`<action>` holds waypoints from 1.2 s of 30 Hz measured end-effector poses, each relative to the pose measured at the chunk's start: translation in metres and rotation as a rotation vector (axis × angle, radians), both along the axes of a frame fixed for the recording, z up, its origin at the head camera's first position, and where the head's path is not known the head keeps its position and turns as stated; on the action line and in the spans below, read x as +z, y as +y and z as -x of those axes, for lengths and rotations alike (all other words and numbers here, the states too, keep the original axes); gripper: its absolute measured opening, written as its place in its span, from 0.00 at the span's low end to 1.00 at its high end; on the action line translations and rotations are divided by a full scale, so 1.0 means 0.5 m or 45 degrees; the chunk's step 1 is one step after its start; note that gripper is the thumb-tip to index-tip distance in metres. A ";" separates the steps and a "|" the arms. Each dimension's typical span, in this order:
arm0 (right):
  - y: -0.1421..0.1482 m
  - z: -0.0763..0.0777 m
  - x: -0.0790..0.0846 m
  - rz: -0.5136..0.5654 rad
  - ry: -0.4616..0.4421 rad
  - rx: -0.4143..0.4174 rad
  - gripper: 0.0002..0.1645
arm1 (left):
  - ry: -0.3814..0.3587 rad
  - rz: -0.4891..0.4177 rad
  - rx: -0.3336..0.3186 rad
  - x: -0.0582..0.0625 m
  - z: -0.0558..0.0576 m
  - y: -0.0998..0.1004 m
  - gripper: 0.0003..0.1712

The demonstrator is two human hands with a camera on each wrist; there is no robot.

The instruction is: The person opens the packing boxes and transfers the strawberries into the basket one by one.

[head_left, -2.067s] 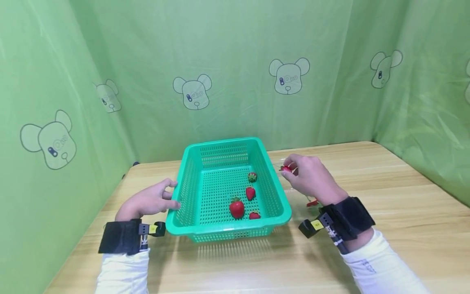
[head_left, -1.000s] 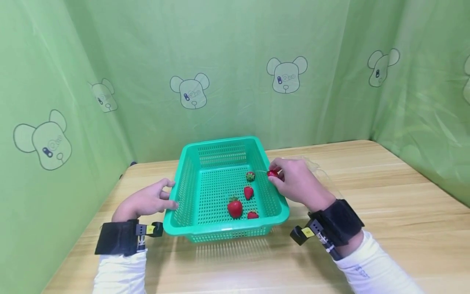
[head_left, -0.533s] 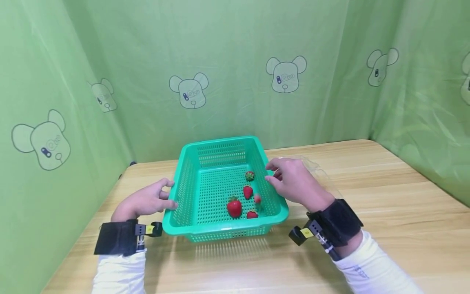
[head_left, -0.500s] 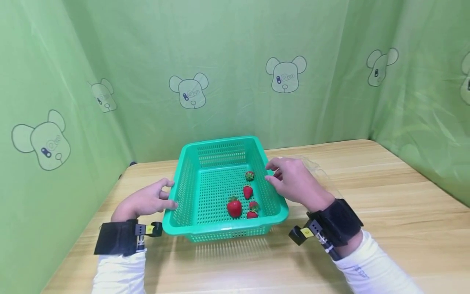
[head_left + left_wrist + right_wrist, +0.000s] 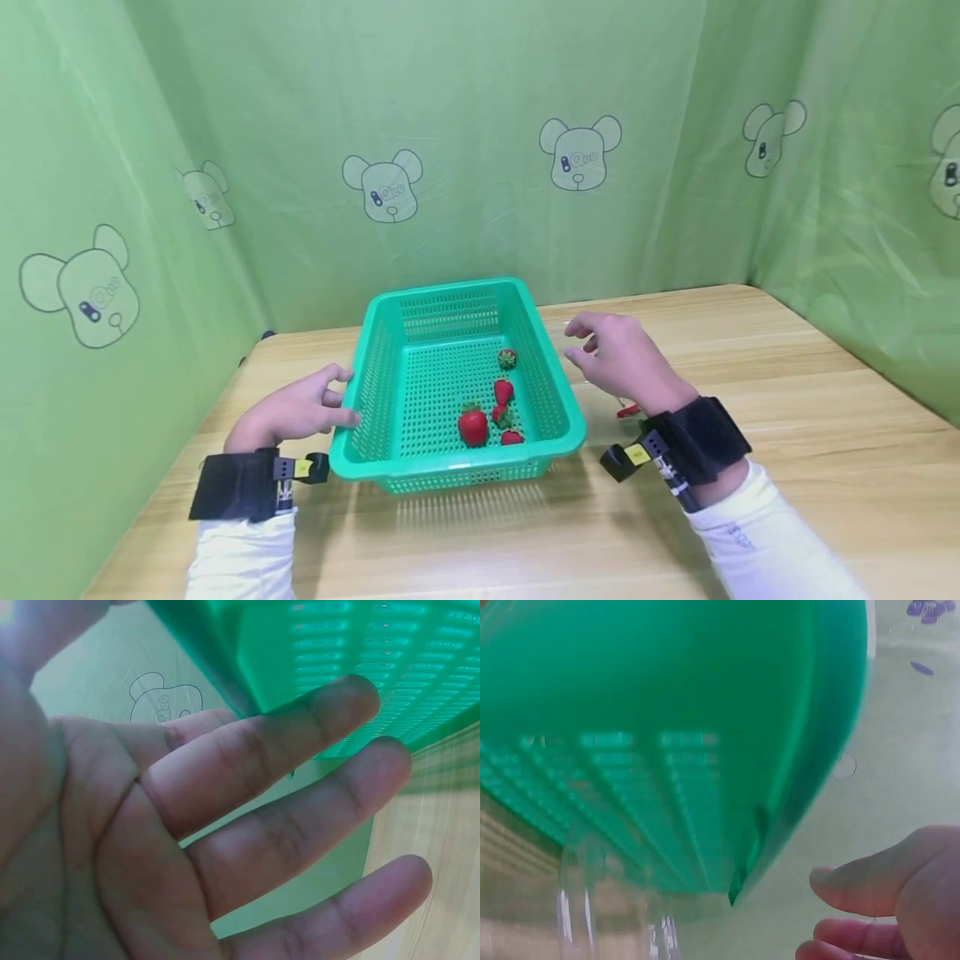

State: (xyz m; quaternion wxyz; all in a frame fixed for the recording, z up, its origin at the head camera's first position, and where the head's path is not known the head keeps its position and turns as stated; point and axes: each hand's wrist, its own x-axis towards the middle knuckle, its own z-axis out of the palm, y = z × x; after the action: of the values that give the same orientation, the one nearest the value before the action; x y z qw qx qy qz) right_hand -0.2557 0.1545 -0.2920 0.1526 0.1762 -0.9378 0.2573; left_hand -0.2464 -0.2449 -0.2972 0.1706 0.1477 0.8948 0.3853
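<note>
In the head view a green plastic basket (image 5: 465, 463) stands on the table with several strawberries in it. A large strawberry (image 5: 472, 427) and a smaller strawberry (image 5: 499, 415) lie close together, and another strawberry (image 5: 507, 359) rests farther back. My left hand (image 5: 307, 408) grips the basket's left rim, thumb over the edge; in the left wrist view its other fingers (image 5: 292, 832) extend below the rim. Just right of the basket my right hand (image 5: 622, 358) hovers with loosely bent fingers and nothing in them. Below its wrist, a red strawberry (image 5: 628, 410) is partly hidden.
A clear plastic container (image 5: 615, 907) sits beside the basket in the right wrist view, low under the rim. The wooden table (image 5: 810, 433) extends to the right. Green curtains (image 5: 480, 150) printed with bear heads enclose the back and sides.
My right hand has released a strawberry over the basket; it fell and rolled among the others. The hand has since drawn back to the right. My left hand keeps its place on the rim.
</note>
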 end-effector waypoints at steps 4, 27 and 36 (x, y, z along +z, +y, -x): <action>0.022 0.006 -0.002 -0.009 -0.085 -0.023 0.15 | 0.001 -0.001 -0.006 -0.001 0.000 0.001 0.39; 0.130 0.028 -0.008 -0.235 -0.582 -0.038 0.13 | 0.030 0.013 -0.010 0.000 -0.001 0.001 0.37; 0.128 0.021 -0.021 -0.146 -0.773 -0.028 0.17 | 0.029 0.030 -0.003 0.002 -0.001 0.000 0.38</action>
State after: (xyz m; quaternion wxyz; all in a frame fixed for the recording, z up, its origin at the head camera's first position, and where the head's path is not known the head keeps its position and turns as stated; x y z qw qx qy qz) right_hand -0.2664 0.2184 -0.3027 -0.1421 0.0895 -0.9553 0.2433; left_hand -0.2459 -0.2451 -0.2961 0.1626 0.1511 0.9010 0.3727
